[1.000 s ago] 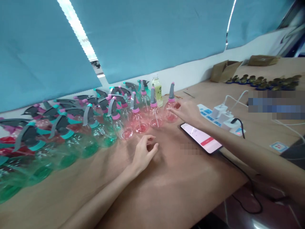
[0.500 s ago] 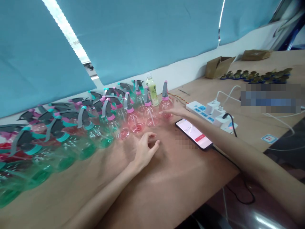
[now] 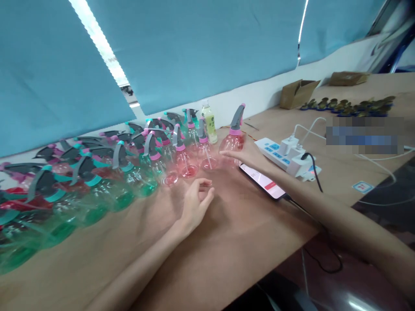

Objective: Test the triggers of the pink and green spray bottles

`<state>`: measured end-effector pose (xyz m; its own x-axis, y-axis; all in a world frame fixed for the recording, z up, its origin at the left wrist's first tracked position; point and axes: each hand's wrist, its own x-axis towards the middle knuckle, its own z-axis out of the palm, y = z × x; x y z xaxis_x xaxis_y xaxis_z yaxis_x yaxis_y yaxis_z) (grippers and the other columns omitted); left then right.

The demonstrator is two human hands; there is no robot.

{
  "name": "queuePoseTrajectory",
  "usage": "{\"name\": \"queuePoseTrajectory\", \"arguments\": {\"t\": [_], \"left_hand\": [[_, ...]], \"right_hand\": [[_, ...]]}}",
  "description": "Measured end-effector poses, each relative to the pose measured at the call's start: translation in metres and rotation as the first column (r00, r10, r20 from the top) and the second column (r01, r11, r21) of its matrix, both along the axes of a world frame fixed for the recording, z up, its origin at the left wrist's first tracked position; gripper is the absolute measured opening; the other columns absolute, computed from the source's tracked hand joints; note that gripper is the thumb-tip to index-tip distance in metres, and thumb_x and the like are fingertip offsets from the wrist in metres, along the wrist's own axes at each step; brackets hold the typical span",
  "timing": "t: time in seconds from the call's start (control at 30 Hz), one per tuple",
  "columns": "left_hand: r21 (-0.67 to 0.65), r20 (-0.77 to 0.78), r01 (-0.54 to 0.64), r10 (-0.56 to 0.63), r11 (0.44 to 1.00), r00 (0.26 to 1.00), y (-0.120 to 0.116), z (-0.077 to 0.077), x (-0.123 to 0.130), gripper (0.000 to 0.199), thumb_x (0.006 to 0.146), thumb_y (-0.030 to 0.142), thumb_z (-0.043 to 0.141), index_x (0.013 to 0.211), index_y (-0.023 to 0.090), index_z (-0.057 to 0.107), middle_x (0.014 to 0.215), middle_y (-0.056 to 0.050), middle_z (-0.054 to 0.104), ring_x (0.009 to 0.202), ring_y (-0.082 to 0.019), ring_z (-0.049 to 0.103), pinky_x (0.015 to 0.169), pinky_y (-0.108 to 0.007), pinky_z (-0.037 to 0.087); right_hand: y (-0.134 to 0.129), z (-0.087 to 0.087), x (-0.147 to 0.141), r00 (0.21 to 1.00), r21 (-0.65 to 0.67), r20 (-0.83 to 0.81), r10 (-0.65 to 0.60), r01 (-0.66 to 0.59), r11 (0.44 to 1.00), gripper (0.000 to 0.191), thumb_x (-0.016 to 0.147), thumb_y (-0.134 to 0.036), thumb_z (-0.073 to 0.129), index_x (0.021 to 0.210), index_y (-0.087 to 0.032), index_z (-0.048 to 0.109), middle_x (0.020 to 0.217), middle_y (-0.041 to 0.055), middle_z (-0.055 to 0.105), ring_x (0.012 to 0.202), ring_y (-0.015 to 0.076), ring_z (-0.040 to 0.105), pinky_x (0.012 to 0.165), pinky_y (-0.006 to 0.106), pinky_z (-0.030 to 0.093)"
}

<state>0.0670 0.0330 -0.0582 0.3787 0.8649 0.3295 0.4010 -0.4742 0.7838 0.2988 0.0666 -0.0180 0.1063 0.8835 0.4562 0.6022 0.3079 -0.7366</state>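
My right hand (image 3: pixel 248 153) is wrapped round the body of a clear pink spray bottle (image 3: pixel 231 139) with a grey-and-pink trigger head, and its fingers are partly hidden behind the bottle. The bottle leans a little to the right. My left hand (image 3: pixel 196 201) rests over the brown table with fingers half curled and thumb apart, holding nothing. Just beyond it stand more pink spray bottles, the closest being one with a pink collar (image 3: pixel 186 162) and another beside it (image 3: pixel 205 153).
Rows of green and pink spray bottles (image 3: pixel 125 185) fill the left side. A drink bottle (image 3: pixel 209 122) stands at the back. To the right lie a phone (image 3: pixel 264 181) with a cable, a power strip (image 3: pixel 274 151) with plugs, a cardboard box (image 3: pixel 296 93) and several small dark figures (image 3: pixel 350 106).
My right hand has closed round the pink spray bottle and brought it nearer and slightly right, tilting it. My left hand has barely moved. The view has shifted slightly.
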Motion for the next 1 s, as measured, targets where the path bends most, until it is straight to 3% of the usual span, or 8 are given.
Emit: {"name": "queuePoseTrajectory", "arguments": {"t": [0.2,0.3,0.43,0.57,0.67,0.83,0.9,1.0], "left_hand": [[0.013,0.148,-0.026,0.024,1.000,0.989,-0.010,0.032,-0.017,0.040,0.085,0.038,0.065,0.118,0.020,0.050,0.127,-0.011,0.057,0.114,-0.025,0.060,0.098,-0.045,0.050],[0.060,0.104,-0.021,0.015,0.998,0.994,-0.016,0.046,-0.025,0.059,0.080,0.038,0.070,0.131,0.022,0.044,0.141,-0.012,0.048,0.125,-0.027,0.054,0.104,-0.046,0.046],[0.077,0.072,-0.072,0.066,0.994,0.995,-0.027,0.061,-0.038,0.074,0.074,0.037,0.074,0.138,0.022,0.039,0.140,-0.013,0.050,0.119,-0.028,0.057,0.099,-0.046,0.049],[0.126,0.067,-0.178,0.171,0.976,0.983,-0.036,0.071,-0.052,0.066,0.078,0.036,0.071,0.136,0.021,0.042,0.133,-0.012,0.056,0.117,-0.029,0.058,0.098,-0.045,0.048],[0.076,0.123,-0.171,0.161,0.982,0.979,-0.040,0.073,-0.063,0.051,0.084,0.036,0.065,0.130,0.022,0.049,0.126,-0.010,0.061,0.111,-0.025,0.062,0.095,-0.042,0.049],[0.059,0.228,-0.162,0.144,0.985,0.963,-0.045,0.069,-0.084,0.034,0.084,0.027,0.061,0.116,0.019,0.057,0.111,-0.006,0.067,0.096,-0.020,0.065,0.089,-0.036,0.051],[0.055,0.243,-0.160,0.142,0.986,0.960,-0.048,0.067,-0.091,0.033,0.081,0.021,0.058,0.115,0.020,0.059,0.103,-0.004,0.067,0.089,-0.018,0.065,0.087,-0.036,0.052],[0.041,0.224,-0.138,0.126,0.990,0.966,-0.052,0.066,-0.099,0.037,0.078,0.016,0.054,0.114,0.022,0.060,0.096,-0.002,0.065,0.082,-0.017,0.064,0.082,-0.036,0.053]], "right_hand": [[-0.071,-0.004,-0.052,0.970,-0.017,-0.153,0.192,-0.197,0.980,0.054,0.077,-0.044,0.075,0.123,-0.025,0.055,0.120,0.0084,0.066,0.109,0.0283,0.064,0.092,0.048,0.052],[-0.082,-0.008,-0.077,0.953,-0.051,-0.091,0.289,-0.295,0.954,0.057,0.075,-0.044,0.076,0.123,-0.025,0.053,0.123,0.0099,0.064,0.112,0.0301,0.062,0.092,0.051,0.050],[-0.087,-0.010,-0.109,0.933,-0.092,-0.035,0.359,-0.361,0.928,0.063,0.072,-0.041,0.078,0.125,-0.022,0.051,0.119,0.0117,0.063,0.110,0.0316,0.062,0.087,0.049,0.052],[-0.091,-0.012,-0.139,0.878,-0.014,0.046,0.476,-0.476,0.879,0.073,0.071,-0.041,0.080,0.132,-0.020,0.046,0.127,0.0132,0.059,0.116,0.0304,0.058,0.093,0.046,0.050],[-0.093,-0.017,-0.160,0.863,0.017,0.086,0.498,-0.501,0.865,0.081,0.071,-0.045,0.079,0.136,-0.017,0.040,0.132,0.0171,0.056,0.120,0.0325,0.055,0.095,0.048,0.049],[-0.093,-0.020,-0.180,0.847,-0.010,0.152,0.510,-0.514,0.858,0.079,0.070,-0.059,0.075,0.128,-0.015,0.045,0.120,0.0170,0.062,0.108,0.0357,0.060,0.090,0.055,0.050],[-0.092,-0.017,-0.179,0.800,-0.044,0.110,0.590,-0.589,0.807,0.078,0.073,-0.061,0.072,0.131,-0.017,0.044,0.125,0.0164,0.061,0.110,0.0342,0.060,0.091,0.053,0.050],[-0.087,-0.013,-0.167,0.673,-0.169,-0.026,0.740,-0.732,0.660,0.059,0.090,-0.060,0.053,0.134,-0.020,0.046,0.128,0.0128,0.061,0.109,0.0272,0.063,0.091,0.046,0.051]]}}
